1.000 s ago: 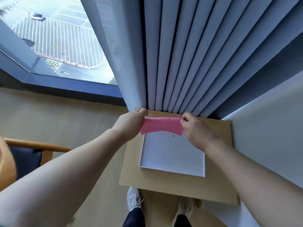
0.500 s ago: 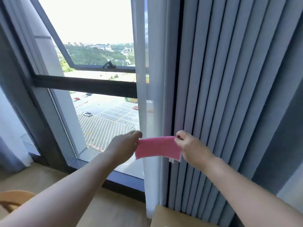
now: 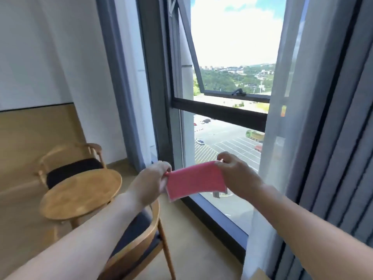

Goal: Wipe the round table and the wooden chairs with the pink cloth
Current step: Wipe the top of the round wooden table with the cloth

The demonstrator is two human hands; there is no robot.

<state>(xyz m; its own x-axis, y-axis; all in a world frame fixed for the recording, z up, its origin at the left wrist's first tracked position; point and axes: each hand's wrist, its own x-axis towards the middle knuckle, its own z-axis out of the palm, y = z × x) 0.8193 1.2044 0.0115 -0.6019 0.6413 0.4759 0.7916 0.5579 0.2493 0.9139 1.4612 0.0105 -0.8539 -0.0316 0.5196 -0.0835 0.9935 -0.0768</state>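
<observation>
1. Cloth first: your pink cloth (image 3: 194, 182) sits at centre frame, stretched flat between both hands in front of the window glass (image 3: 228, 142), touching neither table nor chair.
2. Your left hand (image 3: 150, 181) pinches the cloth's left edge between thumb and fingers; your right hand (image 3: 238, 174) pinches the upper right corner, with a small white tag hanging from the lower right edge.
3. Progress, as far as the view shows: judge the wiping as not yet begun. The cloth is off every surface, and nothing on the wood tells wiped from unwiped.
4. Left to do: the round table (image 3: 80, 194) at lower left of the frame, then both wooden chairs. The near chair (image 3: 141, 235) lies under your left forearm at bottom centre, its dark seat cushion partly hidden. The far chair (image 3: 70, 162) stands behind the table at mid left, tucked close to it.
5. Table top shows bare wood with nothing standing on it, so the first pass there looks unobstructed.
6. Around you: a sheer white curtain (image 3: 270, 138) and a grey pleated drape (image 3: 333, 138) hang along the right side, just beside your right arm. The upper window sash is tilted open.
7. Likely hindrance: the near chair stands between you and the table, so you will probably need to reach over or step around it.
</observation>
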